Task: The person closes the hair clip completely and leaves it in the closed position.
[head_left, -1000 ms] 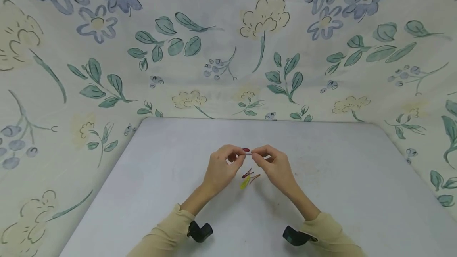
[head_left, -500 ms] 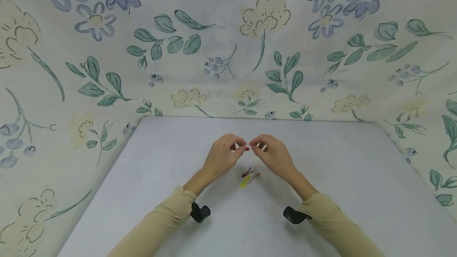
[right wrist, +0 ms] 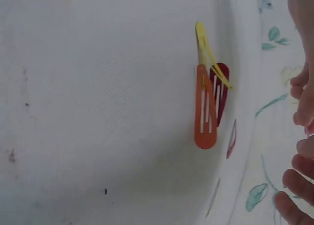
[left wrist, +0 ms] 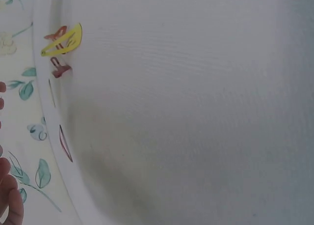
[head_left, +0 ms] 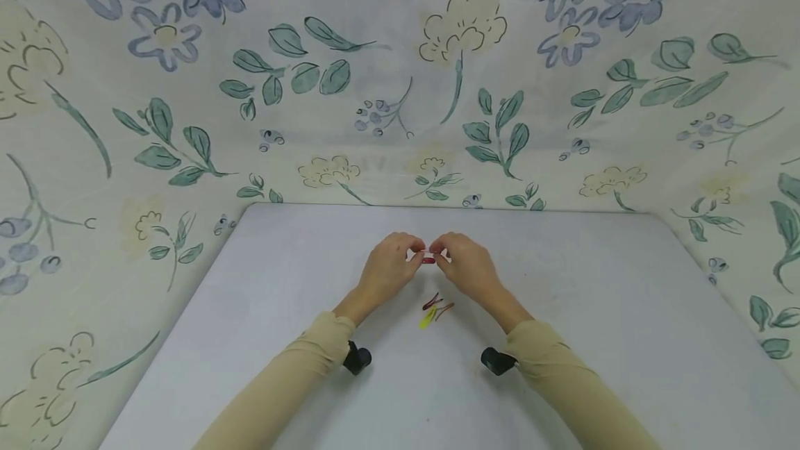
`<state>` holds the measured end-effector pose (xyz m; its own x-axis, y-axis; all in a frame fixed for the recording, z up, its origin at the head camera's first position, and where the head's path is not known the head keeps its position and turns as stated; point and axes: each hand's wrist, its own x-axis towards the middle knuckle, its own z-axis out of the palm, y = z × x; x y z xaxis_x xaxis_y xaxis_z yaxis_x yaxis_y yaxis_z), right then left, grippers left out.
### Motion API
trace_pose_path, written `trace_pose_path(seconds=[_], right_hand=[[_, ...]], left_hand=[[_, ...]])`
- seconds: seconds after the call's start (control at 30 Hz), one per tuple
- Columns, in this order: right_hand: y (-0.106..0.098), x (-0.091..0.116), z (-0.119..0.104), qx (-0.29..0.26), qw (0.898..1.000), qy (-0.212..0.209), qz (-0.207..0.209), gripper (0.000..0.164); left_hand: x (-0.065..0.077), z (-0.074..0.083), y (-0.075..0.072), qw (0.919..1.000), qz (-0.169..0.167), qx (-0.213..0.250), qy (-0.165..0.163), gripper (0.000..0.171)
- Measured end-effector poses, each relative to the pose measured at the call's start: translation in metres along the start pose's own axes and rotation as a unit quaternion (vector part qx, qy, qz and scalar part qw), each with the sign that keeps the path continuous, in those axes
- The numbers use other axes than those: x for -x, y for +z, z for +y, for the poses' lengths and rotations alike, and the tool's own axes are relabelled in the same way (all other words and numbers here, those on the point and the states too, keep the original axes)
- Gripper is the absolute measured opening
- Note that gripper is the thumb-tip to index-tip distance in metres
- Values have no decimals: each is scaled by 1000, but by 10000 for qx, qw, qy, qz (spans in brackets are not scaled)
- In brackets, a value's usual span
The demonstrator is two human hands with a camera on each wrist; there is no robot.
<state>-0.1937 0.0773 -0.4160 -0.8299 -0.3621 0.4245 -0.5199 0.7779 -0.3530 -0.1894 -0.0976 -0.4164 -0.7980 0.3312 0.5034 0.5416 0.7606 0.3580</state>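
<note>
My left hand [head_left: 387, 266] and right hand [head_left: 467, 269] meet above the far middle of the table. Their fingertips pinch a thin, pale pink thing [head_left: 428, 251], too small to tell its kind; a bit of pink [right wrist: 308, 130] shows among the fingers in the right wrist view. Just below the fingertips, a red hair clip [head_left: 428, 261] lies on the table. Nearer the body lie a yellow snap hair clip [head_left: 428, 318], a dark red one [head_left: 431, 302] and an orange one [right wrist: 205, 131], close together and partly overlapping in the right wrist view.
The white tabletop [head_left: 300, 283] ends at a flower-patterned cloth [head_left: 375, 110] behind and at the sides. Another thin, dark sliver [right wrist: 213, 198] lies near the far edge. Small specks [right wrist: 27, 104] mark the surface. A black wrist camera [head_left: 498, 361] sits under each sleeve.
Both hands have moved slightly farther from the body. Half a second ago their fingertips were apart; now they are closer, with the pink thing between. The loose clips have stayed put.
</note>
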Motion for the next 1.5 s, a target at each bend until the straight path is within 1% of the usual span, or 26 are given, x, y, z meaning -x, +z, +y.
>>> trace_pose_path(seconds=[0.1,0.2,0.4,0.57,0.83,1.07,1.27,1.5], right_hand=[[6,-3,0,108,9998,87,-150,10],[11,-5,0,207,9989,234,-362,9],[21,-6,1,196,9954,534,-777,8],[27,-6,0,107,9921,729,-1014,9],[34,-6,3,142,9905,821,-1098,10],[37,-6,5,218,9888,825,-1222,8],[38,-7,6,224,9894,806,-1189,7],[39,-10,4,285,9882,843,-1249,9]], left_hand=[[-1,-6,6,9997,-122,-204,-13,10],[-2,-10,11,9993,-239,-289,-13,9],[1,-16,18,9981,-488,-380,-71,8],[2,-19,22,9970,-666,-346,-199,9],[3,-24,29,9937,-983,-325,-439,10],[2,-22,30,9888,-1270,-227,-747,8],[0,-21,29,9873,-1323,-132,-864,7],[-2,-22,29,9864,-1362,-179,-904,7]])
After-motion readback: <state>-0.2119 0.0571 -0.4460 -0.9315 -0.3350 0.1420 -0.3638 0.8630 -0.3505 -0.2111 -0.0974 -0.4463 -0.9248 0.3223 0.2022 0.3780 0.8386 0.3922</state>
